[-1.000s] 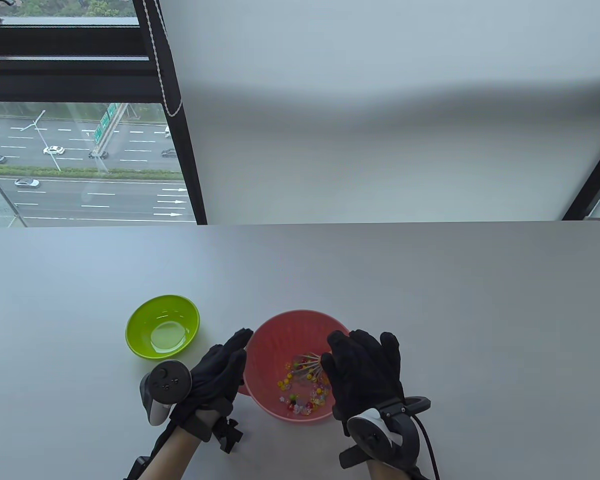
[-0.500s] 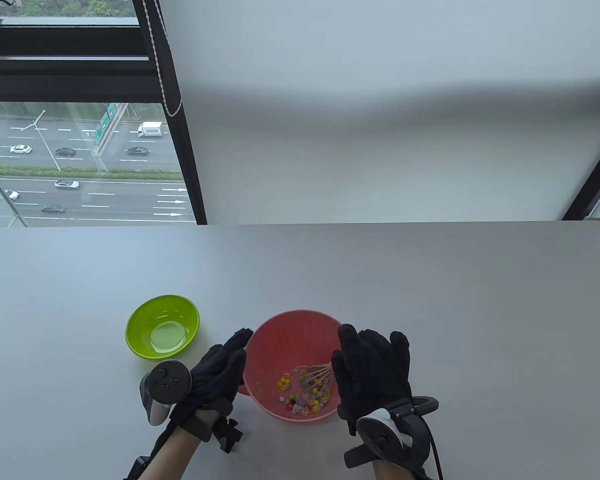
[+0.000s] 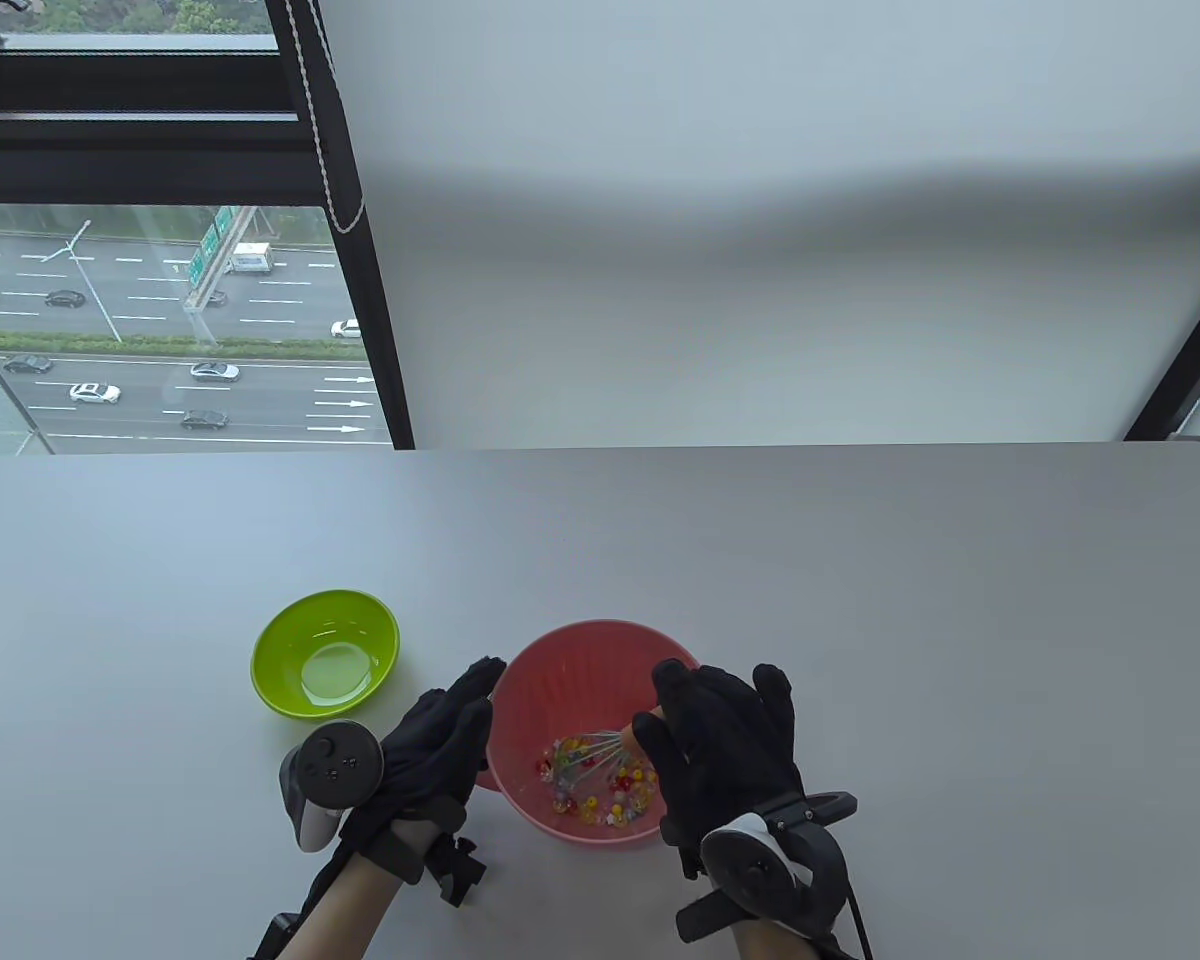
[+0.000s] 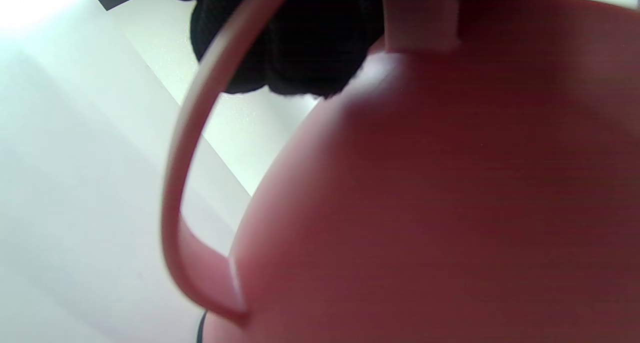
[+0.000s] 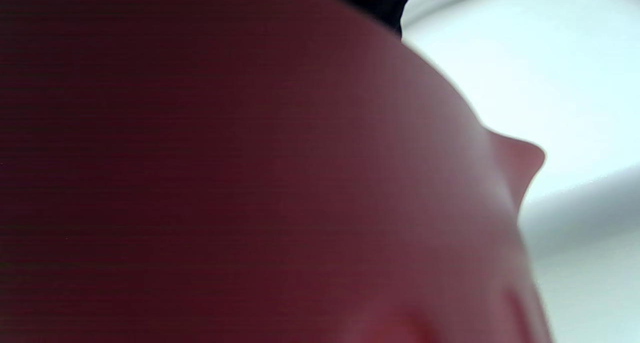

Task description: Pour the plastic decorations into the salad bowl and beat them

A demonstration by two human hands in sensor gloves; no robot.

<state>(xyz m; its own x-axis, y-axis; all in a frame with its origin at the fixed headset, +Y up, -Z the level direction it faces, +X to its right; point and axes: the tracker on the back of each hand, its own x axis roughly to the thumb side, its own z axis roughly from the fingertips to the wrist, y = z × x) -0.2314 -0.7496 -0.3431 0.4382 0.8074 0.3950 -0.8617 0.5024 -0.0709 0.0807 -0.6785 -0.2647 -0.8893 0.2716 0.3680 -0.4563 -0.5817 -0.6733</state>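
The pink salad bowl [image 3: 572, 642] stands near the table's front edge with several small coloured plastic decorations [image 3: 615, 798] on its bottom. My right hand [image 3: 725, 745] hangs over the bowl's right side and grips a whisk by its orange handle; the wire head of the whisk [image 3: 588, 752] lies among the decorations. My left hand [image 3: 448, 725] rests with straight fingers against the bowl's left wall. In the left wrist view the bowl's wall [image 4: 450, 208] and its loop handle [image 4: 172, 208] fill the frame. The right wrist view shows only the bowl's wall [image 5: 225, 183], close and blurred.
A lime green bowl [image 3: 372, 625] stands empty to the left of the pink bowl, just beyond my left hand. The grey table [image 3: 860, 600] stretches wide behind and to the right. A window and a white blind lie beyond the far edge.
My right hand has swung the whisk head from the bowl's right side toward the left, and the decorations have shifted with it. The left hand and the bowl have stayed put.
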